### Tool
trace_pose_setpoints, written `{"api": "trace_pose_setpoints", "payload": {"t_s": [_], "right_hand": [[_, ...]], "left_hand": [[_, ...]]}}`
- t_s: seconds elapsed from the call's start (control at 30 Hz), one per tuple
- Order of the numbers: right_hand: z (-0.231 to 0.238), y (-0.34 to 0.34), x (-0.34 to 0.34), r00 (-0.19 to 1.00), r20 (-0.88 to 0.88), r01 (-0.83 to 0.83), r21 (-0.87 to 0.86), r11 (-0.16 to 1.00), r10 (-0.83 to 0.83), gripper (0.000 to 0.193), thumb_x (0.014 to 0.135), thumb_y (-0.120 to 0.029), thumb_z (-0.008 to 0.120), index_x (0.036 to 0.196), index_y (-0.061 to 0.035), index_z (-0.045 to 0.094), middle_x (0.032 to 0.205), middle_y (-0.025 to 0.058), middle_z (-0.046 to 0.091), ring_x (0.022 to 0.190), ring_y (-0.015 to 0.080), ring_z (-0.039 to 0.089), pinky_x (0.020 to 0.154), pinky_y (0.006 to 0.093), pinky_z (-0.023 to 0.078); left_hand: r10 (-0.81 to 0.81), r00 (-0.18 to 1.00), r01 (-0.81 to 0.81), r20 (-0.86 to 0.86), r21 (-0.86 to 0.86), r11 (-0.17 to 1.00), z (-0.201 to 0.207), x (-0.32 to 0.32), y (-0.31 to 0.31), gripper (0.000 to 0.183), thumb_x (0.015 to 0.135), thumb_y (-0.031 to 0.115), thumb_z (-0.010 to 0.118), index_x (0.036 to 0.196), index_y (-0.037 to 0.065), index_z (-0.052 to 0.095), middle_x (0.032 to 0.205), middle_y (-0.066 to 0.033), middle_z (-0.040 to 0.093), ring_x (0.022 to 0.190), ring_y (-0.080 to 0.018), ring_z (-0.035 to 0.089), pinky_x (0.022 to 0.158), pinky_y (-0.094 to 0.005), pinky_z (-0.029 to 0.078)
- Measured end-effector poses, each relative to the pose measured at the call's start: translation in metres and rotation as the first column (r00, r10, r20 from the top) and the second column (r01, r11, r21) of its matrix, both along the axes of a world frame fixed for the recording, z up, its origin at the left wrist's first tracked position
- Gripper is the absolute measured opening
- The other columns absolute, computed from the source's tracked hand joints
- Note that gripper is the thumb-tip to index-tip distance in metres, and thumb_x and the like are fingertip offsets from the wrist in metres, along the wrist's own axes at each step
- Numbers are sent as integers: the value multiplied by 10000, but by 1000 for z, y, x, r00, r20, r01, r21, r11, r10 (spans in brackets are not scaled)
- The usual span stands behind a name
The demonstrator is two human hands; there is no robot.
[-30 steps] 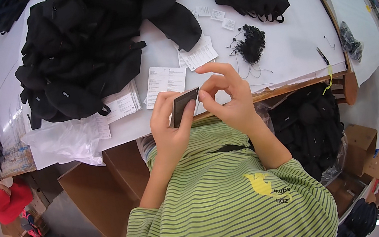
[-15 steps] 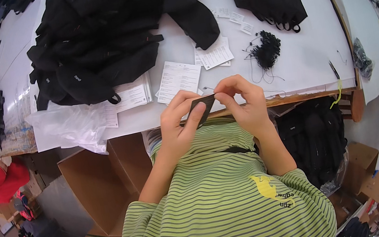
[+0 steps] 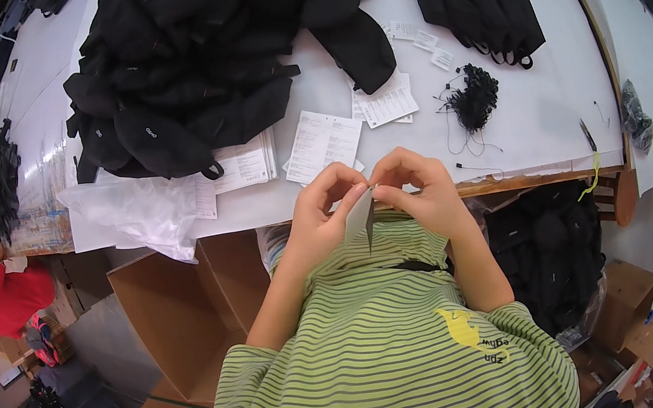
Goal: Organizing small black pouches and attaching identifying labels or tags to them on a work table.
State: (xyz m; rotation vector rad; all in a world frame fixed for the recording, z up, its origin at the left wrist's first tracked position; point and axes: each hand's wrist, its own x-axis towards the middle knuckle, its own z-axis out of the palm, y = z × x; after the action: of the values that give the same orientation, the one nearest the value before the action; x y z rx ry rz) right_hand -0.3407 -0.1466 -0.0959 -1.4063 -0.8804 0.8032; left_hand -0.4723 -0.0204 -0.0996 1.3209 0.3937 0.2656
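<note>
In front of my body, at the table's near edge, both hands meet over a pair of hang tags. My left hand [image 3: 319, 220] is closed, thumb and finger pinching a pale card [image 3: 357, 216] near its top. A dark card [image 3: 371, 236] hangs just beside it, their tops close together. My right hand [image 3: 426, 198] is closed too, its thumb and forefinger pinched at the cards' upper corner. Whether a thread is between those fingertips is too small to tell. Beyond my hands lie white printed cards [image 3: 323, 143] and a tangled bundle of black tag strings [image 3: 474, 98].
A large heap of black fabric pouches [image 3: 176, 65] covers the far left table, with a clear plastic bag [image 3: 132, 213] before it. More pouches [image 3: 479, 9] lie in a row at right. Thread snips [image 3: 587, 135] with yellow cord rest near the right edge. Cardboard boxes [image 3: 169, 314] stand below.
The cards have turned from a tilted dark face to hanging downward, showing a pale face. My left hand has moved up toward the right, closer to my right hand.
</note>
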Motion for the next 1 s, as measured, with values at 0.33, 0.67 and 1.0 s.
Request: {"api": "trace_pose_setpoints", "payload": {"t_s": [0.33,0.67,1.0], "right_hand": [[2,-8,17,938,-345,-31,-196,980,-39,140,909,-147,627,863,-22,583,677,-30,548,582,19,464,499,177,359],[-6,-19,10,943,-333,-59,-214,975,-16,141,894,-157,644,856,-26,609,615,-38,522,544,23,478,456,186,357],[-6,29,10,976,210,115,-243,963,-64,119,857,-130,670,860,-12,655,590,-21,527,514,28,434,469,201,324]], "left_hand": [[188,979,-141,73,913,382,-38,81,95,133,837,105,607,951,36,612,1062,-118,597,1021,-288,516,847,-360,417],[401,910,97,-106,994,42,-70,100,140,259,697,58,616,956,48,615,1243,-159,509,1112,-395,462,885,-467,415],[212,943,-316,258,895,316,-3,11,48,179,712,34,703,855,31,595,977,-69,595,860,-259,564,772,-361,448]]}}
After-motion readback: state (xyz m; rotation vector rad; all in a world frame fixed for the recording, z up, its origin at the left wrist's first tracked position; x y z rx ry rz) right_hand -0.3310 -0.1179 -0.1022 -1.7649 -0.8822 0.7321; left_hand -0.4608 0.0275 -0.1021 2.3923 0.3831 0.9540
